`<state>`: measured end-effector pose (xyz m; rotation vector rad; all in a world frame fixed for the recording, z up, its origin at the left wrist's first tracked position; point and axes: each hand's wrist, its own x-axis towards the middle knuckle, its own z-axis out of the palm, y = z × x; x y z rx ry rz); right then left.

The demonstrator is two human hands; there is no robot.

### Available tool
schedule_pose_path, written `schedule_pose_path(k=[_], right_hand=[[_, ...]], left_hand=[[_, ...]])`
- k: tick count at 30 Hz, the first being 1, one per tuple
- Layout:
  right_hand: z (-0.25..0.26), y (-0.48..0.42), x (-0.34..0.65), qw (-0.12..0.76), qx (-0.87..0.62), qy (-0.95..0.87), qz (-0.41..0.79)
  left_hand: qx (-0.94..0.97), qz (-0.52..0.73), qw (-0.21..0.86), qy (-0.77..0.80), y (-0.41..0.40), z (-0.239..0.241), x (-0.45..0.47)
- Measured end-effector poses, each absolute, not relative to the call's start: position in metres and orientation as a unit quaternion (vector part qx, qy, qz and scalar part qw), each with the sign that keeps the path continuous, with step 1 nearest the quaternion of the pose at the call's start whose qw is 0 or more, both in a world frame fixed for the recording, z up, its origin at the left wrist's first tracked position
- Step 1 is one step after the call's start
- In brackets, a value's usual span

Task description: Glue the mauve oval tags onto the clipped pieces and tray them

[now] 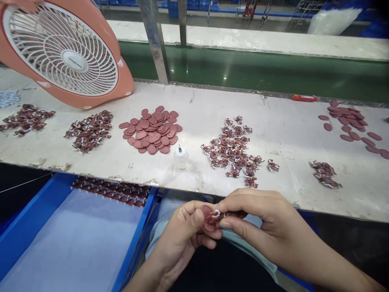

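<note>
My left hand (185, 231) and my right hand (258, 215) meet below the table's front edge, both pinching one small maroon oval piece (209, 217) with a patterned bit on it. Fingers of both hands are closed round it. On the table just beyond lies a scatter of small patterned maroon bits (234, 150). A pile of plain maroon oval pieces (152, 132) lies to the left, with a small clear squeeze bottle (181, 157) standing in front of it.
An orange and white fan (60, 50) leans at the back left. More piles of patterned bits (89, 132) (26, 118) (325, 174) and ovals (352, 123) dot the white table (288, 134). A blue tray (69, 239) with a row of finished pieces (112, 190) sits lower left.
</note>
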<state>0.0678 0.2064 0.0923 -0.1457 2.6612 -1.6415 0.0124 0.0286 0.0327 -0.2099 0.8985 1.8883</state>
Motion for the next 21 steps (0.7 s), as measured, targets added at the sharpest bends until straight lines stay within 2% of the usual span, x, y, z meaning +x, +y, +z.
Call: schedule_pose_path(k=[21], right_hand=[[0.0898, 0.2045, 0.0681, 0.016, -0.062, 0.862, -0.503]], left_hand=[[-0.115, 0.775, 0.499, 0.369, 0.0297, 0.0261, 0.0154]])
